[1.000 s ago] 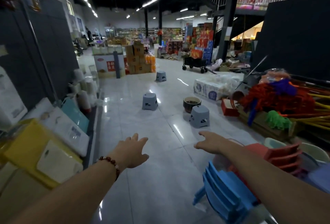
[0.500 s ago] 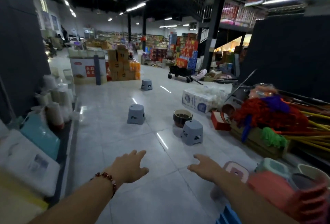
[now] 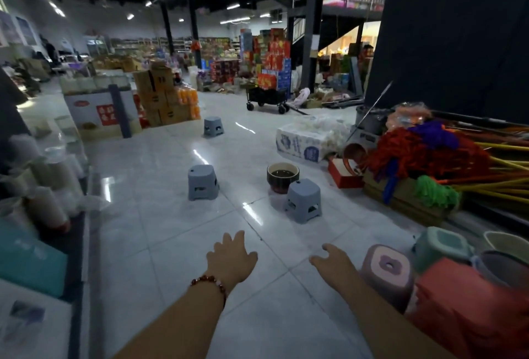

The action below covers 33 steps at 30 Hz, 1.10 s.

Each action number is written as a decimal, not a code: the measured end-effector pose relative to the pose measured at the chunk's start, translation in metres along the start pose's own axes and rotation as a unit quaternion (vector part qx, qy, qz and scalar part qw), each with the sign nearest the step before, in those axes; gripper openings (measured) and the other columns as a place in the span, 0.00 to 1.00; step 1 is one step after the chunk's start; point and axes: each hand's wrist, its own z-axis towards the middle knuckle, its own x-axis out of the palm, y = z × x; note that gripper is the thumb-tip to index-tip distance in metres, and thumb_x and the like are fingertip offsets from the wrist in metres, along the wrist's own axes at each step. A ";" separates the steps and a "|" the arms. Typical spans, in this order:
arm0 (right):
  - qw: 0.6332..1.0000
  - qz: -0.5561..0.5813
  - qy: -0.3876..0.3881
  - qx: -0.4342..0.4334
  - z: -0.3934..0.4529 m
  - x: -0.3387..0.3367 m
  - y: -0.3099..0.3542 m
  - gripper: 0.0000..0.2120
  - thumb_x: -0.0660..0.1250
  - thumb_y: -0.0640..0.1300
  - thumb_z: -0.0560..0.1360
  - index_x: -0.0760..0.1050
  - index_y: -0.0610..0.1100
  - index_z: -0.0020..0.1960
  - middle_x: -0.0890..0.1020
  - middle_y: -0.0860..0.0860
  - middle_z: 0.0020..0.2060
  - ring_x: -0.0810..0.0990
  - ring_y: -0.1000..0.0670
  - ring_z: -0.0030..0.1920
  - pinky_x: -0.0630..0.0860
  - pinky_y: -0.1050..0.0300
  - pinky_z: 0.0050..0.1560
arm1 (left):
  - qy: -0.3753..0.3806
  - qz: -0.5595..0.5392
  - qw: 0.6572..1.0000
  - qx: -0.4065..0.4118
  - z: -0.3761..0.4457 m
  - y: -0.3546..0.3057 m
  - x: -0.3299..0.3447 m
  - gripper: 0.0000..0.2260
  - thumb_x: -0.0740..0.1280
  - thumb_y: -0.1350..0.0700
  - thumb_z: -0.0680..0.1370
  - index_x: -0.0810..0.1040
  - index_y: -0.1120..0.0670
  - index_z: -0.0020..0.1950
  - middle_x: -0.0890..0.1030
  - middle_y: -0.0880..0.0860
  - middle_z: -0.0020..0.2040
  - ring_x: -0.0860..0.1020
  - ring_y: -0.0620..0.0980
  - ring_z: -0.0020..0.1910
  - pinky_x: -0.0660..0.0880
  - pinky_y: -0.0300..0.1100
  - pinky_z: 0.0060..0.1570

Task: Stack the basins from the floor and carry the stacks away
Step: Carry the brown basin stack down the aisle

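My left hand (image 3: 230, 257) and right hand (image 3: 332, 262): both out over floor tiles, fingers relaxed, spread, holding nothing. Dark basin (image 3: 282, 176) sits upright on floor ahead, touching grey stool (image 3: 303, 199), well apart from hands.

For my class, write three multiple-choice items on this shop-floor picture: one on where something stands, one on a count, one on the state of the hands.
1. Where does the dark round bowl stand?
A. on a grey stool
B. on the tiled floor just behind a grey stool
C. in the black cart

2. How many small grey plastic stools stand out on the open floor?
A. one
B. three
C. five

3. What are the two hands doing?
A. both reach forward holding nothing
B. both grip a basin
C. one holds a mop

Key: 1 B, it sits behind the nearest grey stool. 2 B, three show. 3 A, left hand and right hand are bare and spread.
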 end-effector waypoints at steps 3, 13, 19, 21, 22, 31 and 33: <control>0.999 -0.034 0.006 -0.014 0.047 0.005 0.003 0.33 0.65 0.58 0.75 0.63 0.48 0.76 0.64 0.47 0.75 0.66 0.44 0.72 0.65 0.47 0.71 | 0.002 0.019 1.000 0.010 0.046 -0.013 0.013 0.32 0.56 0.39 0.80 0.50 0.48 0.80 0.54 0.56 0.79 0.61 0.59 0.73 0.61 0.55 0.70; 0.979 -0.198 0.030 -0.042 0.190 -0.017 0.040 0.31 0.60 0.60 0.77 0.59 0.52 0.77 0.59 0.48 0.77 0.60 0.45 0.75 0.60 0.47 0.74 | -0.029 0.022 0.999 -0.014 0.198 -0.031 0.002 0.33 0.56 0.37 0.79 0.50 0.47 0.81 0.52 0.57 0.80 0.56 0.60 0.77 0.58 0.57 0.73; 0.965 -0.248 0.070 -0.053 0.254 0.004 0.062 0.31 0.60 0.59 0.78 0.59 0.52 0.78 0.59 0.47 0.77 0.59 0.44 0.76 0.58 0.47 0.75 | -0.027 -0.043 0.998 -0.032 0.265 -0.038 0.020 0.36 0.57 0.36 0.79 0.47 0.47 0.81 0.47 0.59 0.81 0.52 0.61 0.78 0.55 0.57 0.74; 0.961 -0.262 0.075 -0.041 0.282 0.008 0.069 0.31 0.60 0.59 0.78 0.58 0.52 0.78 0.57 0.47 0.78 0.58 0.44 0.76 0.57 0.46 0.75 | -0.017 -0.036 0.999 -0.027 0.295 -0.034 0.021 0.36 0.57 0.36 0.79 0.46 0.47 0.81 0.47 0.59 0.81 0.51 0.62 0.78 0.55 0.57 0.74; 0.960 -0.268 0.077 -0.034 0.299 0.010 0.073 0.31 0.60 0.59 0.78 0.57 0.52 0.78 0.57 0.47 0.78 0.58 0.43 0.76 0.57 0.46 0.75 | -0.012 -0.032 0.999 -0.025 0.313 -0.030 0.021 0.36 0.57 0.36 0.79 0.46 0.47 0.81 0.46 0.60 0.81 0.51 0.62 0.78 0.54 0.58 0.75; 0.964 -0.259 0.057 0.014 0.459 0.035 0.159 0.33 0.60 0.60 0.77 0.56 0.52 0.79 0.56 0.47 0.78 0.57 0.44 0.77 0.58 0.46 0.75 | -0.007 0.016 1.000 0.016 0.503 0.018 -0.034 0.36 0.56 0.36 0.79 0.46 0.48 0.81 0.47 0.61 0.81 0.52 0.63 0.78 0.55 0.58 0.74; 0.968 -0.243 0.047 0.028 0.490 0.039 0.178 0.34 0.60 0.61 0.77 0.56 0.52 0.79 0.55 0.47 0.79 0.57 0.44 0.77 0.58 0.46 0.75 | -0.011 0.035 0.999 0.030 0.544 0.025 -0.053 0.36 0.56 0.36 0.79 0.46 0.48 0.81 0.47 0.61 0.81 0.52 0.62 0.78 0.54 0.57 0.74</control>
